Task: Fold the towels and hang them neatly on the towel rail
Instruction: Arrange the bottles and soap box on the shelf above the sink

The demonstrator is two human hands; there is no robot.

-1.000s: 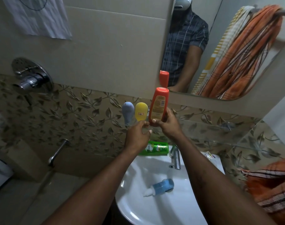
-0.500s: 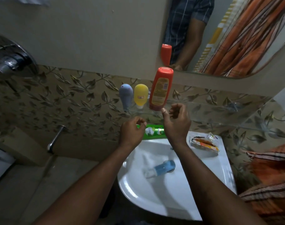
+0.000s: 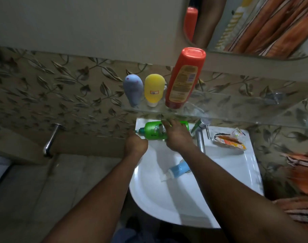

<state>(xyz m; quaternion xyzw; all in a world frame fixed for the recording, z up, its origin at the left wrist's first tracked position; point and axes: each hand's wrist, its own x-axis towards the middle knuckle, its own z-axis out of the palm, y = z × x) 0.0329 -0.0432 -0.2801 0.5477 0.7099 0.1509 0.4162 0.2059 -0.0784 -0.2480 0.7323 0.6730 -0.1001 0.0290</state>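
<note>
An orange striped towel [image 3: 300, 181] lies bunched at the right edge, beside the sink. More orange and yellow striped towels [image 3: 265, 27] show in the mirror at the top right. My right hand [image 3: 177, 135] lies over a green bottle [image 3: 154, 130] that rests on its side at the back rim of the white sink [image 3: 234, 172], its fingers curled round the bottle. My left hand [image 3: 136, 143] is at the bottle's pump end, fingers bent; its grip is hidden.
A glass shelf [image 3: 219, 109] above the sink holds an orange bottle [image 3: 184, 78], a yellow bottle [image 3: 153, 89] and a grey-blue one [image 3: 133, 89]. A blue tube [image 3: 176, 170] lies in the basin. A chrome tap [image 3: 200, 135] and a sachet [image 3: 228, 140] sit at the rim.
Both hands came down from the orange bottle on the shelf to the green bottle on the sink rim. The view tilted downward.
</note>
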